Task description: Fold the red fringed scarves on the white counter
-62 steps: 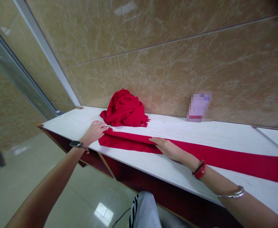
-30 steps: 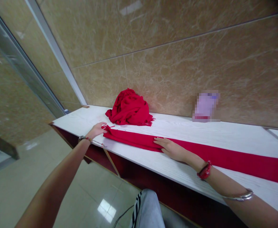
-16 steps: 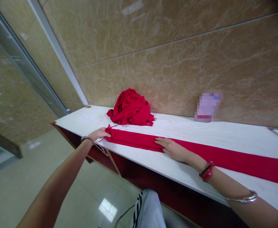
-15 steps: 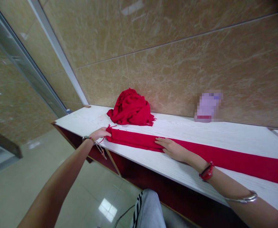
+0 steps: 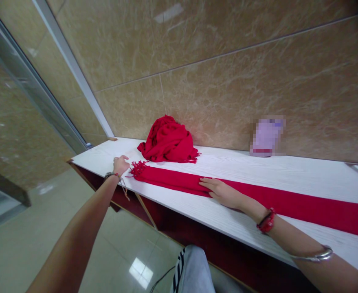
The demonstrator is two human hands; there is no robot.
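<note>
A long red scarf, folded into a narrow strip, lies along the white table, its fringed end toward the left. My right hand lies flat on the strip with fingers stretched out, pressing it down. My left hand rests on the table just left of the fringe, a small gap between them. Its fingers are curled under and the thumb sticks up. Nothing shows in it. A smartwatch and a cord sit at that wrist.
A crumpled red scarf is heaped against the tiled wall behind the fringe. A blurred purple object leans on the wall further right. The table's front edge drops to a glossy floor, with my grey-trousered knee below.
My left hand has let go of the scarf's end and drawn back to the left. The fringe now lies spread out. My right hand has stayed flat on the strip.
</note>
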